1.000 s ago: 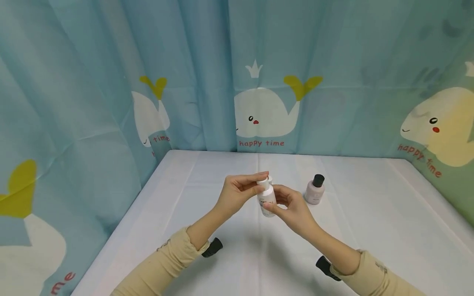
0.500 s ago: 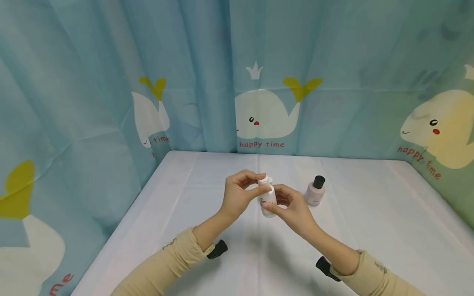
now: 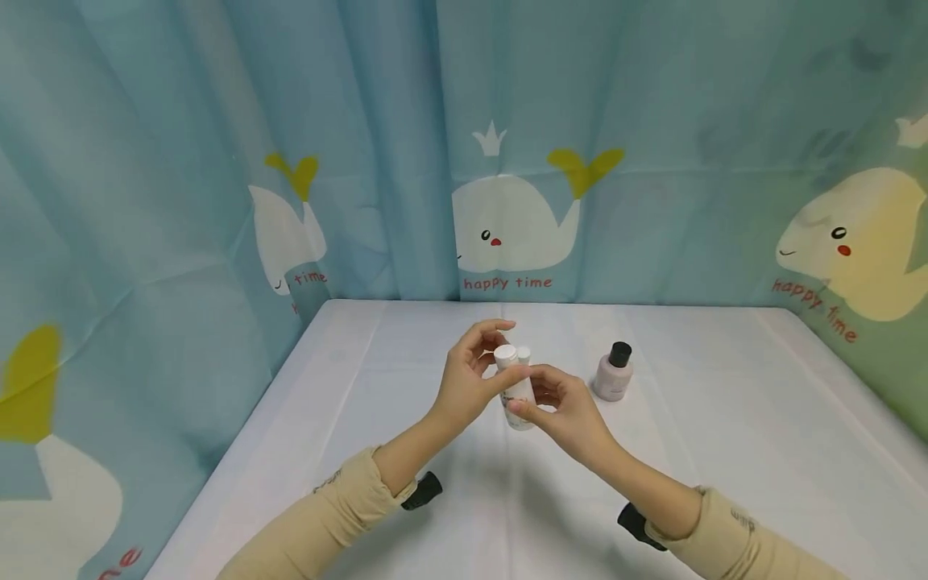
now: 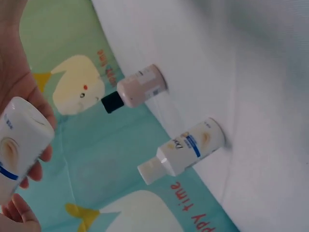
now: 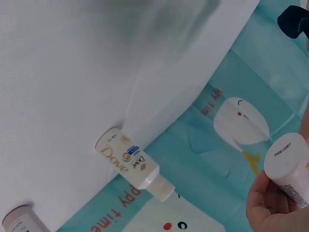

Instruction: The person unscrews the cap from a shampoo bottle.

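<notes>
White bottle (image 3: 516, 392) gripped in the right hand (image 3: 573, 412), left hand (image 3: 466, 383) touching near its top, can't really tell if that one's gripping.

Between my two hands I hold a white bottle (image 3: 519, 395), capped and roughly upright. My right hand (image 3: 565, 411) grips its lower body; my left hand (image 3: 471, 379) has its thumb across the upper part and fingers bent beside the white cap (image 3: 505, 352). A second white top (image 3: 524, 354) shows just behind. A pink bottle (image 3: 613, 379), black-capped, stands near my right hand on the white table (image 3: 725, 387).
</notes>
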Demonstrator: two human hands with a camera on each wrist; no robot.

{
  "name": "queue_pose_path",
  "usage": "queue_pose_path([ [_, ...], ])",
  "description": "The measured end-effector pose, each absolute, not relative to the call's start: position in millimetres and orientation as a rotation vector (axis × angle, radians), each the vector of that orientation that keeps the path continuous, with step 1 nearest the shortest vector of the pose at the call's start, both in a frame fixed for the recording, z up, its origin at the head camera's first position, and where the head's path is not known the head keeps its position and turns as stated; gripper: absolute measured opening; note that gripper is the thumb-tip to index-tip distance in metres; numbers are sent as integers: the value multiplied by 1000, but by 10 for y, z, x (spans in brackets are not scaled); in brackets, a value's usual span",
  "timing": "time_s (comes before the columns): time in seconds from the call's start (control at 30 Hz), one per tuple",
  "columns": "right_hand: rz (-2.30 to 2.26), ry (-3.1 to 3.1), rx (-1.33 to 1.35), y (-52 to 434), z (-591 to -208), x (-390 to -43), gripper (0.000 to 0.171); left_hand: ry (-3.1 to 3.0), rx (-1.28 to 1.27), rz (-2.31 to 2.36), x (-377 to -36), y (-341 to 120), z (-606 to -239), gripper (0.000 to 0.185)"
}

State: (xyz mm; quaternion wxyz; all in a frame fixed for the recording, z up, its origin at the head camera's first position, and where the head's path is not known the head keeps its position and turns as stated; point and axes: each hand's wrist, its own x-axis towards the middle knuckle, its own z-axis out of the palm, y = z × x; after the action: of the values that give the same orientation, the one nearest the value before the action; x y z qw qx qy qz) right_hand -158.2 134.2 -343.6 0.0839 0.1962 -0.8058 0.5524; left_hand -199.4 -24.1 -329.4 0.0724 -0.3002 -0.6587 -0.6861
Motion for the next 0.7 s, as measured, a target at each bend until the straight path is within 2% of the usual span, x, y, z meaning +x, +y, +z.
queue_pose_path([
  [0.2,1684,-2406,630,1321,-3435,-1547,33,-1955,-1129,-2088,-1952,-400,-3343,83],
  [0.43,1692,-2423,612,1324,-3444,-1525,35,-1946,-1305,-2139,-1931,-549,-3335,65],
  [0.7,1679,-2396,651,1318,-3442,-1502,33,-1959,-1223,-2165,-1932,-560,-3322,47],
])
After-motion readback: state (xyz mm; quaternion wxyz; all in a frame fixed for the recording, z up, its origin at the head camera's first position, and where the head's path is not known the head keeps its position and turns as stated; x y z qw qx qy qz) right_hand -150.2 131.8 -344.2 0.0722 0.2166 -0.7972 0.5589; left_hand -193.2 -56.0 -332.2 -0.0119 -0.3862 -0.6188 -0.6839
